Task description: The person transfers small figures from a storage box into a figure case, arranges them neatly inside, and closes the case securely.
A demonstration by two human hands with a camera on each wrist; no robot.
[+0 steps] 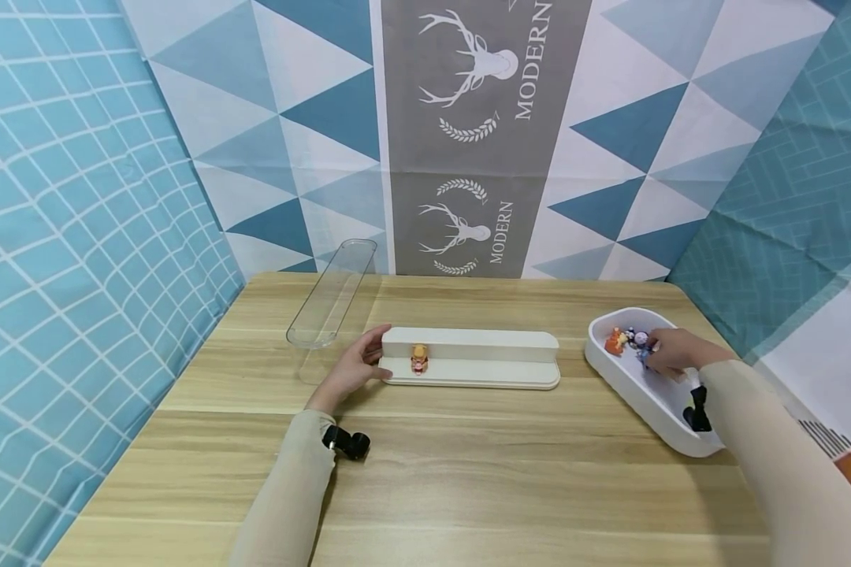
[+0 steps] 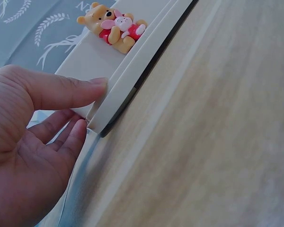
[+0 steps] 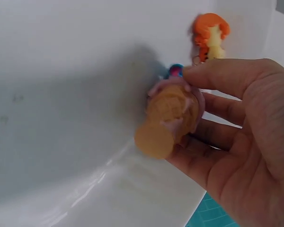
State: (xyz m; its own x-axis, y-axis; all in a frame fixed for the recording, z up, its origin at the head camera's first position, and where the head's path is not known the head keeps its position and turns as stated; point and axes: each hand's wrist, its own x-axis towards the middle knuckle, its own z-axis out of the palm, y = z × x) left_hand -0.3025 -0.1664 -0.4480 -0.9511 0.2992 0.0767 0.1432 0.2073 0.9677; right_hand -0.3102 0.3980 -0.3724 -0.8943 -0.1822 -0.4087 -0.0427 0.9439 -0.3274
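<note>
Right hand (image 1: 674, 351), reaching down inside the white tray (image 1: 631, 409), has thumb and fingers curled round a small figurine (image 3: 173, 109) — its tan underside and round base face the wrist camera, with a lilac part around them. Cannot tell whether it touches the tray floor. Just left of that hand, also in the tray, a cluster of little figures, among them an orange-and-yellow figurine (image 3: 209, 35), which lies just past the thumb. Left hand (image 1: 354, 364), well apart on the other side, grips the near end of a long white stepped stand (image 1: 482, 372): thumb pressed on the lower step, fingers at the end edge. Just right of those fingers a bear figurine (image 1: 419, 358) sits on the lower step, a pink-eared piglet in its arms. Beyond the left hand, a little to its left — a long clear plastic container (image 1: 332, 303) on the wood-grained table (image 1: 468, 480). Beige sleeve (image 1: 291, 488) behind the left wrist.
</note>
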